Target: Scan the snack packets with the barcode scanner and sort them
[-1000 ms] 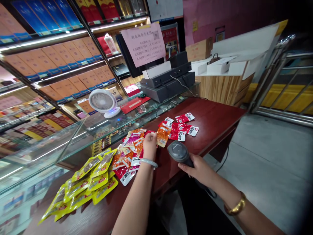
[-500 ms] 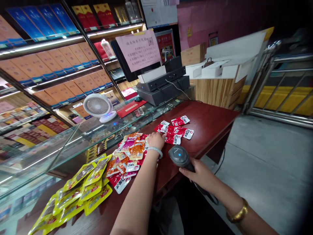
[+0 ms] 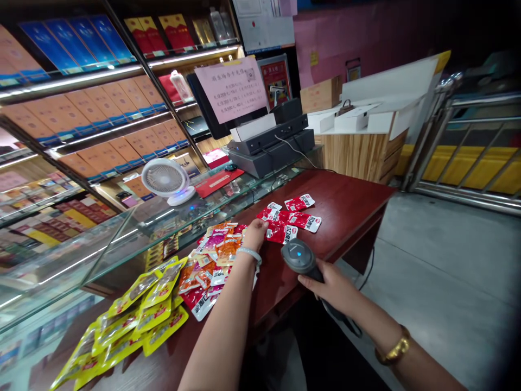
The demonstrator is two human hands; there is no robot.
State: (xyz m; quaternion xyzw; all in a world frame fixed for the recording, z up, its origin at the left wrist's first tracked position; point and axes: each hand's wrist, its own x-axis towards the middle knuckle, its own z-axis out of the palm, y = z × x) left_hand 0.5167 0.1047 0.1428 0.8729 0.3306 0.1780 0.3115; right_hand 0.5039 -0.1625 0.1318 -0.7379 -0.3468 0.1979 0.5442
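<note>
My left hand, with a pale bangle at the wrist, is closed on the left end of a red snack packet with a white end. Beside that packet lie several more red packets, including one farther back. A dark barcode scanner with a lit blue spot is gripped by its handle in my right hand; its head is close to the red packets. Left of my left hand is a heap of small orange, pink and red packets. Larger yellow packets are piled nearer me.
The packets rest on a dark red wooden table. A glass display counter runs along its left side, bearing a white fan and a red folder. A monitor with a pink sign stands behind. Metal railings are at right.
My left hand has drawn slightly left, and the red packet at its fingertips has shifted with it. The scanner in my right hand has hardly moved.
</note>
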